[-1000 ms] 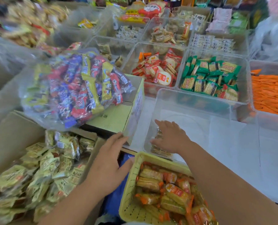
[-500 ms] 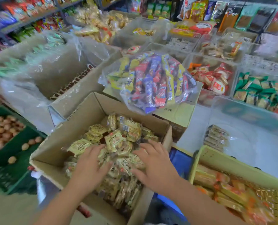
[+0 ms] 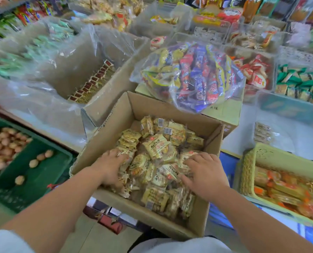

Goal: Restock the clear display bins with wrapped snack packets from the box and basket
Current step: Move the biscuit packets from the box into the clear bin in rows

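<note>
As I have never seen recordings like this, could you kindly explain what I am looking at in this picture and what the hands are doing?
No machine here: a person wears a camera on the head, so you look down at their own bare arms. In front stands an open cardboard box of yellow wrapped packets. The left hand digs into them; whether it grips one is hidden. The right hand rests on them, fingers spread, holding nothing visible. To the right stands a yellow basket of orange-wrapped packets, beyond it a clear bin with a few packets. Behind the box lies a clear bag of mixed sweets.
</note>
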Demonstrator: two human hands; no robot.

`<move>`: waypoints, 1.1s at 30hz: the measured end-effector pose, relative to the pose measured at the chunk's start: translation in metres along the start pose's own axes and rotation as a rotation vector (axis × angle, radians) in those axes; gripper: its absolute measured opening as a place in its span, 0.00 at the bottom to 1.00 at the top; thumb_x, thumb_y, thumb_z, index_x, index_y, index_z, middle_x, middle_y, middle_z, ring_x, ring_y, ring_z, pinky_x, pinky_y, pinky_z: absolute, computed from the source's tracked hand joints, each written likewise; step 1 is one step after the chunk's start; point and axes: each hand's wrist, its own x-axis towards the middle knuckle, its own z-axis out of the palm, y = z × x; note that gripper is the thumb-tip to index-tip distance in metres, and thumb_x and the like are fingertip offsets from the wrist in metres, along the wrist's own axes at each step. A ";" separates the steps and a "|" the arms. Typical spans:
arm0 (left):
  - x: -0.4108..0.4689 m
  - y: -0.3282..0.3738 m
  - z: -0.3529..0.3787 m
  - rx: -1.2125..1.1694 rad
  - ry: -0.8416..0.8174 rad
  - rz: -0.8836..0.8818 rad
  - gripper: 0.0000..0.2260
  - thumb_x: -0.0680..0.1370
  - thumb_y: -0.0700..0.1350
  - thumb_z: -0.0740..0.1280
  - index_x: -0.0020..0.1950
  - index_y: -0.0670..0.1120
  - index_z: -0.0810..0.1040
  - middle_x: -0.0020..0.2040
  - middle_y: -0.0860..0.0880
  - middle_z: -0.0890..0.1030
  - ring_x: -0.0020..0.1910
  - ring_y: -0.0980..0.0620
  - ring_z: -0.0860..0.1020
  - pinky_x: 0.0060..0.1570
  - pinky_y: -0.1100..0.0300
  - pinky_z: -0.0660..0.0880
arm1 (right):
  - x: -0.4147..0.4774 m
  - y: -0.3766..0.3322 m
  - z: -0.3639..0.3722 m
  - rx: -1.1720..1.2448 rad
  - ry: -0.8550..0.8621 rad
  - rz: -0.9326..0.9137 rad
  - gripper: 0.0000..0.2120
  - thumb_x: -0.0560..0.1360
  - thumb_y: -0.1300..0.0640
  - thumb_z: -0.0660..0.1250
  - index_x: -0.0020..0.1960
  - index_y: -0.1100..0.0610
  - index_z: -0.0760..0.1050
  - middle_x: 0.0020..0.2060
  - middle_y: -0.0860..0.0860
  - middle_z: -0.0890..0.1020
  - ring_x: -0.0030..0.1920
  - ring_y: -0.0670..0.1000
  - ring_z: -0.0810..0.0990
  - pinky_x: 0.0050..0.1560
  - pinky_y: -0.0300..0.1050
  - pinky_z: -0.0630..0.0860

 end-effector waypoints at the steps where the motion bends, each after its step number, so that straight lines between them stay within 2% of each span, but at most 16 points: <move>1: 0.003 0.000 0.001 0.017 -0.016 0.009 0.58 0.62 0.67 0.80 0.82 0.62 0.47 0.84 0.43 0.48 0.81 0.35 0.49 0.78 0.41 0.58 | 0.001 0.000 0.000 -0.013 -0.005 0.008 0.35 0.73 0.27 0.44 0.63 0.43 0.78 0.58 0.42 0.80 0.64 0.51 0.74 0.65 0.52 0.68; 3: 0.007 0.001 0.002 0.083 -0.041 0.037 0.57 0.64 0.69 0.77 0.81 0.66 0.43 0.84 0.41 0.44 0.81 0.33 0.47 0.78 0.39 0.57 | 0.001 -0.001 0.000 -0.030 -0.009 0.020 0.35 0.73 0.26 0.45 0.63 0.43 0.78 0.58 0.41 0.80 0.64 0.51 0.74 0.65 0.52 0.67; 5: 0.011 0.003 0.002 0.114 -0.040 0.066 0.51 0.68 0.70 0.75 0.81 0.68 0.44 0.84 0.40 0.43 0.81 0.32 0.48 0.77 0.37 0.57 | 0.001 -0.002 0.000 -0.044 -0.014 0.026 0.35 0.73 0.26 0.44 0.63 0.42 0.78 0.58 0.41 0.80 0.63 0.50 0.74 0.64 0.51 0.66; 10: 0.013 0.004 0.002 0.094 -0.068 0.077 0.30 0.75 0.68 0.69 0.75 0.64 0.67 0.84 0.40 0.46 0.81 0.32 0.50 0.77 0.35 0.58 | -0.001 -0.003 -0.003 -0.052 -0.025 0.035 0.31 0.75 0.27 0.48 0.65 0.41 0.77 0.58 0.39 0.81 0.63 0.49 0.74 0.64 0.50 0.67; 13: 0.012 0.004 0.002 0.099 -0.088 0.075 0.26 0.77 0.66 0.68 0.73 0.60 0.71 0.84 0.39 0.46 0.81 0.31 0.50 0.76 0.33 0.58 | -0.002 -0.003 -0.004 -0.044 -0.035 0.039 0.29 0.76 0.28 0.50 0.64 0.41 0.77 0.57 0.39 0.81 0.62 0.49 0.75 0.64 0.51 0.67; 18: 0.008 0.007 0.002 0.111 -0.088 0.063 0.18 0.79 0.56 0.71 0.68 0.56 0.74 0.84 0.39 0.45 0.80 0.31 0.52 0.73 0.35 0.64 | 0.000 -0.005 -0.007 -0.059 -0.056 0.040 0.29 0.76 0.28 0.49 0.64 0.41 0.77 0.57 0.39 0.81 0.61 0.49 0.75 0.63 0.51 0.67; 21: 0.002 0.007 -0.001 0.101 -0.043 0.094 0.16 0.81 0.49 0.68 0.69 0.54 0.76 0.84 0.39 0.50 0.79 0.32 0.57 0.73 0.39 0.68 | -0.001 -0.005 -0.007 -0.066 -0.062 0.038 0.29 0.76 0.28 0.50 0.64 0.41 0.77 0.56 0.39 0.81 0.62 0.49 0.75 0.63 0.51 0.67; 23: -0.006 0.003 -0.004 0.018 0.013 0.121 0.15 0.80 0.53 0.70 0.66 0.55 0.77 0.81 0.41 0.59 0.76 0.36 0.63 0.71 0.42 0.69 | -0.003 -0.005 -0.007 -0.069 -0.061 0.038 0.29 0.76 0.28 0.49 0.66 0.41 0.76 0.58 0.39 0.81 0.62 0.48 0.75 0.64 0.50 0.66; 25: -0.019 -0.002 -0.006 -0.106 0.103 0.147 0.15 0.79 0.58 0.70 0.63 0.55 0.78 0.75 0.45 0.68 0.69 0.41 0.72 0.64 0.47 0.73 | -0.002 -0.005 -0.008 -0.073 -0.066 0.039 0.29 0.76 0.28 0.50 0.68 0.41 0.74 0.60 0.39 0.79 0.64 0.49 0.74 0.65 0.50 0.66; 27: -0.033 -0.008 -0.004 -0.253 0.225 0.172 0.13 0.79 0.58 0.70 0.61 0.57 0.77 0.75 0.49 0.70 0.65 0.46 0.75 0.59 0.51 0.74 | 0.001 -0.008 -0.009 -0.081 -0.074 0.018 0.28 0.77 0.30 0.53 0.72 0.41 0.69 0.66 0.42 0.76 0.67 0.51 0.71 0.67 0.52 0.66; 30: -0.054 -0.012 0.003 -0.528 0.428 0.198 0.10 0.78 0.52 0.73 0.59 0.59 0.78 0.77 0.52 0.69 0.73 0.48 0.70 0.69 0.50 0.70 | 0.017 -0.019 -0.014 -0.019 -0.060 -0.056 0.30 0.78 0.36 0.60 0.77 0.42 0.60 0.76 0.48 0.66 0.75 0.54 0.64 0.72 0.55 0.65; 33: -0.074 -0.008 0.013 -0.796 0.592 0.204 0.12 0.77 0.47 0.75 0.56 0.60 0.80 0.72 0.53 0.74 0.71 0.52 0.72 0.70 0.51 0.70 | 0.046 -0.039 -0.021 -0.010 -0.044 -0.153 0.34 0.77 0.41 0.67 0.79 0.42 0.55 0.80 0.52 0.57 0.79 0.59 0.57 0.75 0.60 0.62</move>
